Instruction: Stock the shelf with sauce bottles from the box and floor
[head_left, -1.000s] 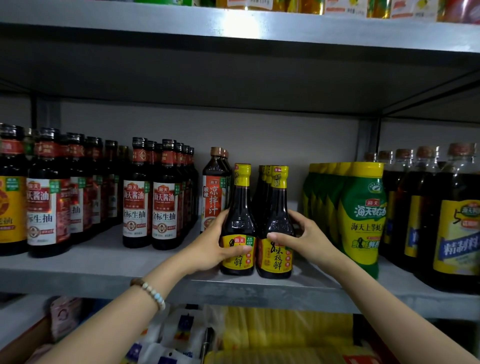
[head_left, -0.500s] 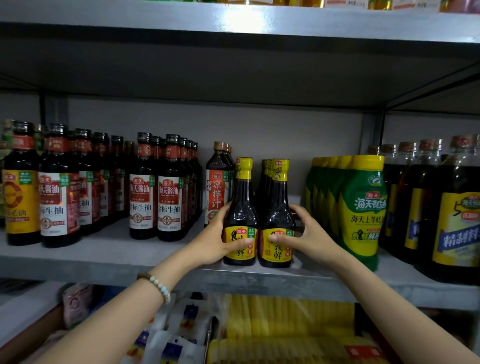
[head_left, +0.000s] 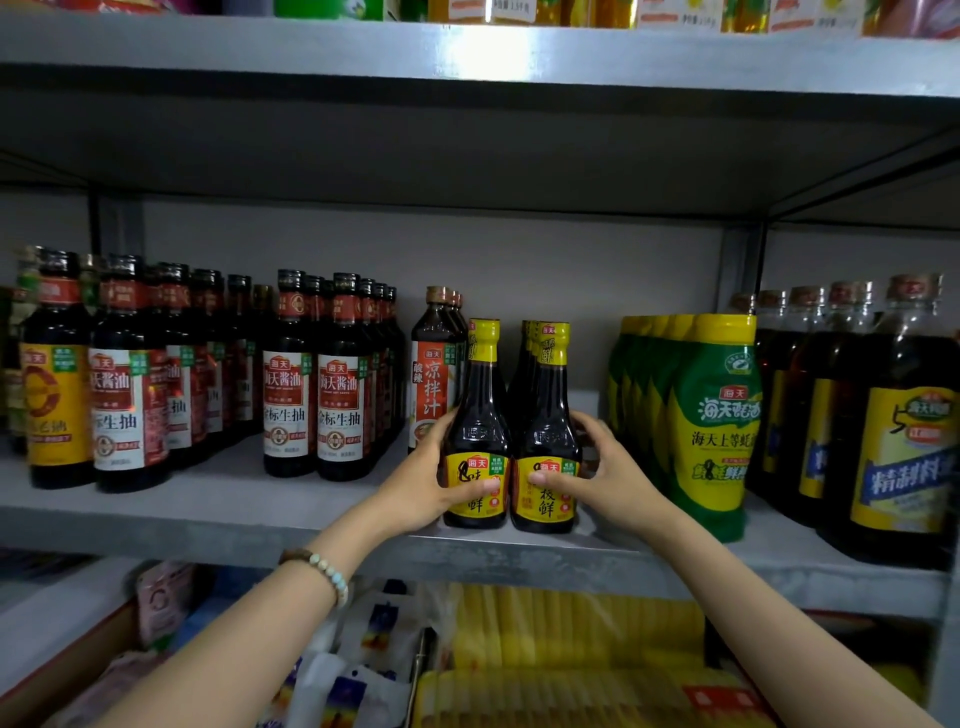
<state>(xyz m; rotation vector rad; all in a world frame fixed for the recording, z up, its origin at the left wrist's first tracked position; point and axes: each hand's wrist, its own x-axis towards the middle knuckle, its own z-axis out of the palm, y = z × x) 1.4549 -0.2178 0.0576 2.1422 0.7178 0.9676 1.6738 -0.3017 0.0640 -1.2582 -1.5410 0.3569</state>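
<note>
Two dark sauce bottles with yellow caps and yellow labels stand upright side by side near the front of the grey shelf (head_left: 208, 514). My left hand (head_left: 421, 483) grips the left bottle (head_left: 480, 410), thumb across its label. My right hand (head_left: 602, 473) grips the right bottle (head_left: 545, 415) the same way. More yellow-capped bottles stand in a row behind the right one, mostly hidden. No box or floor shows in this view.
Rows of red-labelled soy sauce bottles (head_left: 311, 395) fill the shelf to the left, and an orange-labelled bottle (head_left: 434, 374) stands just behind my left hand. Green and yellow squeeze bottles (head_left: 719, 415) and large dark jugs (head_left: 904, 431) stand right. Packaged goods lie on the shelf below.
Both hands have pushed the two bottles a little further back on the shelf, keeping their grips. The view has shifted slightly.
</note>
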